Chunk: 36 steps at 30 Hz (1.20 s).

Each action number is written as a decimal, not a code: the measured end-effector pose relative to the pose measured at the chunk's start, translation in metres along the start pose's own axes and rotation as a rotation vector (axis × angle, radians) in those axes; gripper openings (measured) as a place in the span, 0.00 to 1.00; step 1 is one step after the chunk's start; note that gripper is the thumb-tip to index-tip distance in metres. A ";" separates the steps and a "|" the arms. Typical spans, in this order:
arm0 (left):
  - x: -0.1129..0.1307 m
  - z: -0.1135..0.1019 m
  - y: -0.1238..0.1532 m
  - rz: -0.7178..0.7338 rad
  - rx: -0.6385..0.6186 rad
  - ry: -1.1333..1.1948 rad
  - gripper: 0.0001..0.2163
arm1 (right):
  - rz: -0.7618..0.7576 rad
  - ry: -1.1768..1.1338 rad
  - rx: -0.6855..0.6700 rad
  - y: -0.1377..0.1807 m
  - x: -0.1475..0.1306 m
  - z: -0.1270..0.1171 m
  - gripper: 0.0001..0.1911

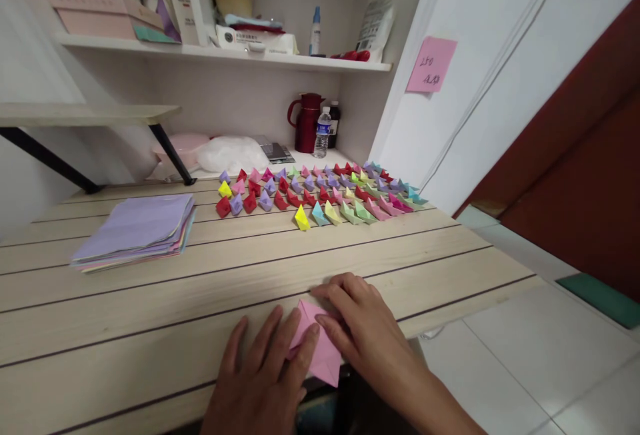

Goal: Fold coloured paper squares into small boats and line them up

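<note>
A piece of folded pink origami paper (326, 356) lies at the table's near edge, its lower corner reaching past that edge. My left hand (265, 372) is on its left side, index finger stretched over the paper and the other fingers spread; the thumb tip shows low beside the paper. My right hand (367, 328) holds the right side, thumb on top and fingers curled around the upper edge. Part of the folds is hidden under my fingers. Farther back, several rows of small folded paper boats (301, 218) in many colours stand on the table.
A stack of coloured paper sheets (135, 228), purple on top, lies at left on the slatted wooden table (225, 268). Behind stand a dark red jug (307, 125) and a water bottle (323, 134). A small raised stand (90, 115) is at the back left.
</note>
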<state>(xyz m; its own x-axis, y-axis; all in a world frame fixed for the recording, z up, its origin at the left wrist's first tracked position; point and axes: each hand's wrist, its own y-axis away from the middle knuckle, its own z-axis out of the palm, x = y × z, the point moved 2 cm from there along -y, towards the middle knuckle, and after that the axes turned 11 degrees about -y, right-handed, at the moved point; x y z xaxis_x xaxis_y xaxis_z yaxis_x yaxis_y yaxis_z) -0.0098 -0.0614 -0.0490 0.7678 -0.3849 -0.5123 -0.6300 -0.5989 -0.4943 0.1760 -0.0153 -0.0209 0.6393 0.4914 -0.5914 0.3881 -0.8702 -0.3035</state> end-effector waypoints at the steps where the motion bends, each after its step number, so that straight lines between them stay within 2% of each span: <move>1: 0.001 0.002 0.001 0.009 -0.001 -0.008 0.31 | -0.004 -0.007 0.013 0.000 0.001 -0.001 0.15; 6: 0.001 0.007 0.004 -0.016 0.007 0.018 0.29 | -0.003 0.080 0.154 0.013 0.011 -0.004 0.21; 9: 0.001 0.008 0.005 -0.026 0.016 0.036 0.29 | -0.091 0.169 0.220 0.028 0.012 -0.005 0.22; 11: 0.001 0.007 0.004 -0.011 0.005 0.049 0.28 | -0.247 0.214 0.141 0.037 0.009 -0.002 0.25; 14: 0.001 0.005 0.004 -0.023 -0.015 0.050 0.27 | -0.441 0.299 -0.048 0.048 0.004 0.007 0.36; 17: 0.001 0.004 0.009 -0.026 -0.004 0.011 0.24 | -0.434 0.376 -0.090 0.052 0.005 0.014 0.34; 21: 0.001 0.004 0.027 -0.087 0.012 -0.016 0.20 | -0.400 0.392 -0.012 0.050 0.003 0.018 0.30; 25: 0.005 0.005 0.041 -0.196 0.034 0.014 0.20 | -0.397 0.345 0.079 0.046 0.002 0.020 0.30; 29: 0.009 0.004 0.042 -0.294 0.091 0.055 0.16 | -0.433 0.208 0.179 0.049 0.001 0.025 0.28; 32: 0.010 0.001 0.041 -0.392 0.096 0.154 0.15 | -0.445 0.022 0.199 0.055 -0.001 0.027 0.21; 36: 0.011 -0.007 0.038 -0.575 0.096 0.350 0.21 | -0.350 -0.280 0.224 0.060 -0.010 0.022 0.11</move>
<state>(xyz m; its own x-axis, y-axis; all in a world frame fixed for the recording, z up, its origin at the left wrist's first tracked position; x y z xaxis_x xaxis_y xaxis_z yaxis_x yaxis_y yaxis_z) -0.0249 -0.0934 -0.0688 0.9662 -0.2375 0.1001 -0.1051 -0.7177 -0.6884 0.1787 -0.0733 -0.0495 0.2822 0.7533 -0.5941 0.3760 -0.6565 -0.6539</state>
